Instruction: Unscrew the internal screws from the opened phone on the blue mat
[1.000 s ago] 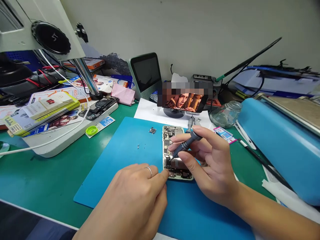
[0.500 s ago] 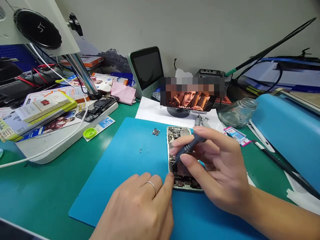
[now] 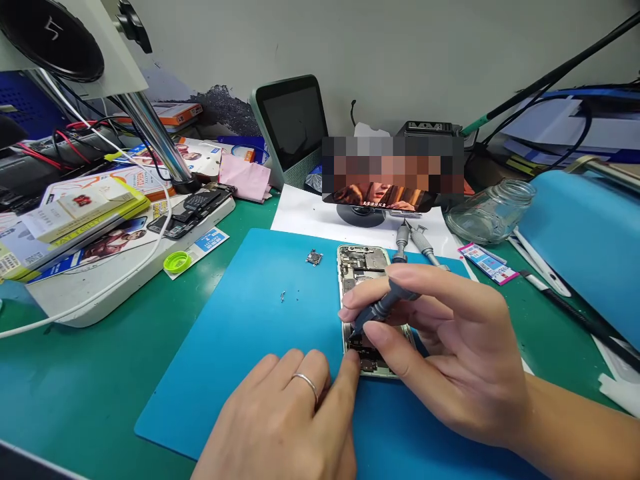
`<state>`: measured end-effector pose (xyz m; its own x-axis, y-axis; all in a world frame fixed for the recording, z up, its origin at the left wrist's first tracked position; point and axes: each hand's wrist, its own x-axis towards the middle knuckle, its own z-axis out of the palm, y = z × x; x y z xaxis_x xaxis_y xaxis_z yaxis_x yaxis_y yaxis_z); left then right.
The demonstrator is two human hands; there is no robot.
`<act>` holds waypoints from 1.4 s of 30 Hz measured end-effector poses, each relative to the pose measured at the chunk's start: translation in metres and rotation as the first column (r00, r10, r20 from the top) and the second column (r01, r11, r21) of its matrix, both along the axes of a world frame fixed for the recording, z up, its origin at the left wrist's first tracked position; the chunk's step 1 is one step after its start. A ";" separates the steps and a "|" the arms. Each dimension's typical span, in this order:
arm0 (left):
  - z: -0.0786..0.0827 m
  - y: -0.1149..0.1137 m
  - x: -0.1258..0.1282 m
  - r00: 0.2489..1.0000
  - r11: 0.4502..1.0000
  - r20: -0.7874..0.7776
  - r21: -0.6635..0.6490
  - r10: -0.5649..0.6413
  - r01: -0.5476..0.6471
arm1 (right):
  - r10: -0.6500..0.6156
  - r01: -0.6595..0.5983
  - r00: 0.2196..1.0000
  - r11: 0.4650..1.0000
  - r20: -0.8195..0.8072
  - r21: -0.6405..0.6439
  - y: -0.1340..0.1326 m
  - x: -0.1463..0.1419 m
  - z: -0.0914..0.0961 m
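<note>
An opened smartphone [image 3: 365, 259] with its inner parts bare lies on the blue mat [image 3: 235, 320]. In my right hand [image 3: 450, 353] is a slim grey screwdriver [image 3: 383, 307], pinched between thumb and fingers. It slants down to the left, and its tip is at the phone's lower left inner edge. My left hand [image 3: 287, 413], wearing a ring, is closed with the index fingertip pressed on the phone's lower left edge; its thumb is hidden. A small circuit part [image 3: 314, 258] and tiny screws [image 3: 283, 297] lie on the mat left of the phone.
Two more screwdrivers [image 3: 401, 243] lie behind the phone. A lit phone screen [image 3: 380, 195] on a stand and a smart display [image 3: 295, 127] stand at the back. A glass jar [image 3: 493, 210] lies right. Boxes [image 3: 90, 207] and a microscope stand [image 3: 155, 143] occupy the left.
The view has shifted slightly. The screwdriver's tip has moved a little down along the phone's left edge, closer to my left index fingertip. Both hands keep much the same pose.
</note>
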<state>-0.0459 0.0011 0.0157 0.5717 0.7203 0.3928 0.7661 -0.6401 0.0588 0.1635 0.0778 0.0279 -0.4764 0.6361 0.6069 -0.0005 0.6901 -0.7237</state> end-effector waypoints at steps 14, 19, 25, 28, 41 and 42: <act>0.000 0.004 -0.004 0.994 0.982 0.111 -0.187 0.000 0.021 | 0.020 -0.022 0.999 0.999 0.035 0.049 0.000 0.002 0.002; -0.003 0.006 -0.005 0.991 0.987 0.134 -0.159 -0.019 0.040 | 0.027 -0.046 0.995 0.976 0.092 0.211 0.002 0.002 0.005; -0.006 0.005 -0.005 0.991 0.988 0.132 -0.155 -0.010 0.031 | 0.018 -0.053 0.991 0.963 0.133 0.264 0.004 0.002 0.005; -0.010 0.007 -0.007 0.992 0.990 0.121 -0.131 -0.042 0.058 | 0.025 -0.055 0.993 0.959 0.113 0.279 0.005 0.001 0.005; -0.006 0.004 -0.005 0.991 0.986 0.132 -0.163 -0.012 0.034 | -0.044 0.015 0.995 0.953 0.087 0.304 0.004 0.000 0.008; -0.007 0.004 -0.006 0.991 0.986 0.133 -0.161 -0.023 0.044 | -0.046 0.018 0.995 0.952 0.084 0.304 0.004 0.000 0.007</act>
